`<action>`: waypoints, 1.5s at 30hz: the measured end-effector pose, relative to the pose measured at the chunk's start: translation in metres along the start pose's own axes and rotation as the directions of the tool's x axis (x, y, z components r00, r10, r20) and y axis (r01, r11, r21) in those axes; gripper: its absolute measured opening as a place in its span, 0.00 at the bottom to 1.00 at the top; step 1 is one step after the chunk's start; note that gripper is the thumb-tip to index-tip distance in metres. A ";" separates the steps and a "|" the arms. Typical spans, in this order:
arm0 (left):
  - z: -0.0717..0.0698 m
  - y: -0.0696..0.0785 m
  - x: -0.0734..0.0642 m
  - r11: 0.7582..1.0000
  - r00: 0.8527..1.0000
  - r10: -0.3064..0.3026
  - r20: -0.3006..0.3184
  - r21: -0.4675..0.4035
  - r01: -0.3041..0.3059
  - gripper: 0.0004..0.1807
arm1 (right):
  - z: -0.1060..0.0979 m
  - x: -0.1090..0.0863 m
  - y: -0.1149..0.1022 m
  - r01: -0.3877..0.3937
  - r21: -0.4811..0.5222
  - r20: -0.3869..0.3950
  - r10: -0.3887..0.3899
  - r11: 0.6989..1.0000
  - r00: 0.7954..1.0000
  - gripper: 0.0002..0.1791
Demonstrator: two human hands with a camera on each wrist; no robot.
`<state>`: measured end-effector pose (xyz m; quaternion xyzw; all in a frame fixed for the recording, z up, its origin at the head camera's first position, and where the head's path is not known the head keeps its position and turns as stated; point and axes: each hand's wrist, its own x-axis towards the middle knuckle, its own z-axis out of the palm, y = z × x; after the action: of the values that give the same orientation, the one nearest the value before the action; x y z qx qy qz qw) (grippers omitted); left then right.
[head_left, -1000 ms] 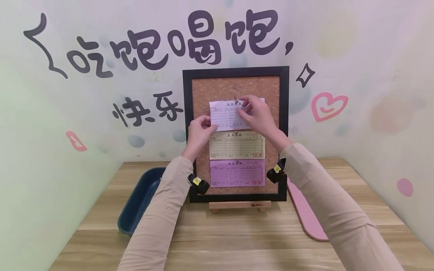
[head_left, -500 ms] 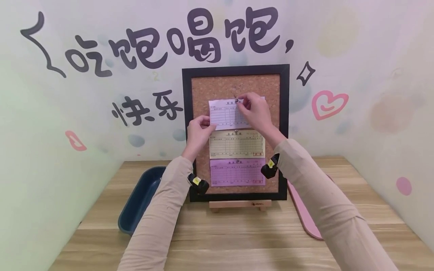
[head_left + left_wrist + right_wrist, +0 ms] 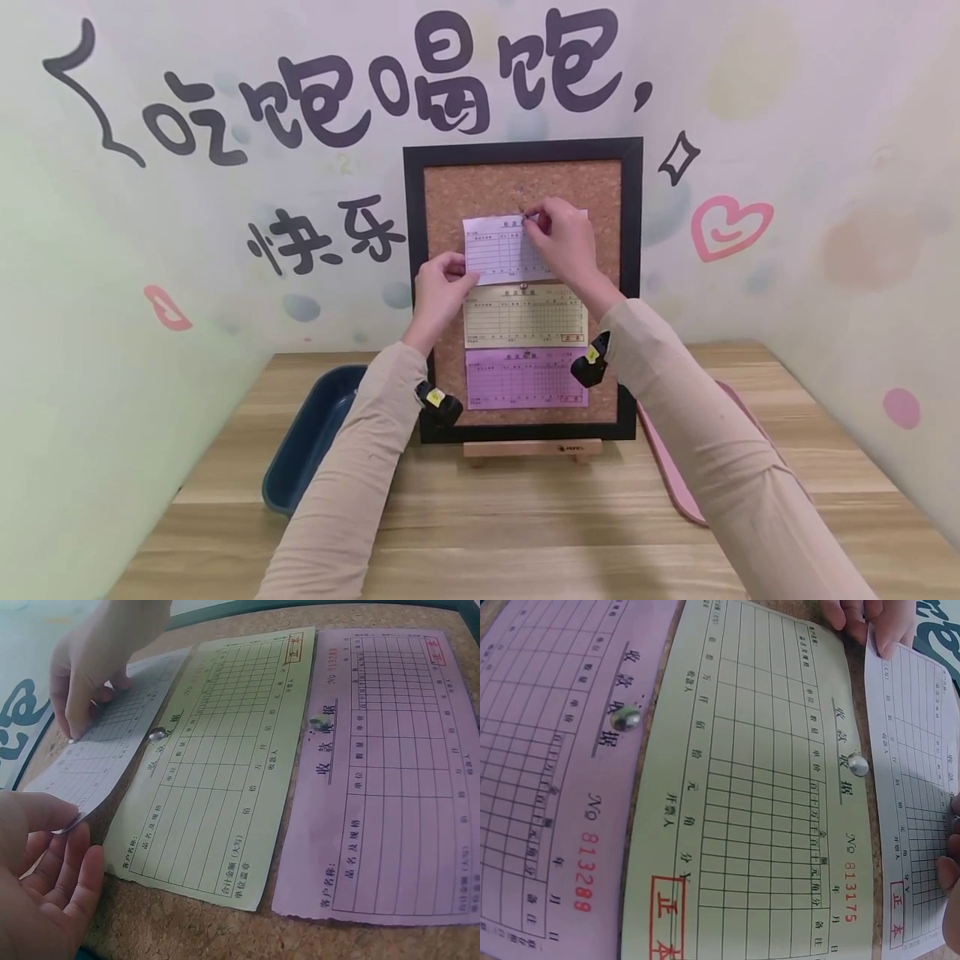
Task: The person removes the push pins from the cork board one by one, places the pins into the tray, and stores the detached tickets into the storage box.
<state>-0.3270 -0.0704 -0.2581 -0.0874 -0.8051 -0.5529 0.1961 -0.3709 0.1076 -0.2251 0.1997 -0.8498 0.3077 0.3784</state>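
Observation:
A framed cork board [image 3: 480,187] stands upright on a small wooden easel [image 3: 502,449]. Topmost on it is a white receipt slip [image 3: 495,250], its left edge pinched by my left hand [image 3: 441,292] between thumb and fingers. At that slip's top middle, my right hand [image 3: 566,242] pinches a thumbtack [image 3: 73,740], mostly hidden by the fingertips. Below lie a yellow receipt slip [image 3: 498,318] and a purple one [image 3: 517,385]. Silvery round-headed thumbtacks [image 3: 857,764] fix these two near their printed titles.
A dark blue tray [image 3: 279,467] sits on the wooden table [image 3: 480,542] at the left, partly behind the left sleeve. A pink board [image 3: 678,487] lies at the right, partly under the right sleeve. A wall with painted lettering rises behind the cork board.
My right hand has shifted slightly left and its fingertips have closed over the thumbtack head, which showed before. The left hand keeps its hold on the white slip's edge.

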 end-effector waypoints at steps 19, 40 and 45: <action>0.000 0.002 -0.001 0.999 0.999 -0.013 -0.031 0.039 0.014 0.11 | -0.007 0.010 -0.010 -0.053 -0.038 0.147 0.058 0.998 0.987 0.06; 0.001 -0.002 0.001 1.000 1.000 -0.011 -0.024 0.018 0.011 0.12 | -0.005 0.008 -0.007 -0.036 -0.040 0.140 0.041 0.999 0.989 0.05; 0.001 -0.001 0.000 1.000 1.000 0.001 -0.026 0.027 -0.001 0.12 | -0.004 0.008 -0.006 -0.011 -0.040 0.113 0.015 0.999 0.993 0.05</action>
<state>-0.3279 -0.0694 -0.2589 -0.0780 -0.8098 -0.5431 0.2080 -0.3703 0.1057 -0.2146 0.2039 -0.8771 0.2817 0.3313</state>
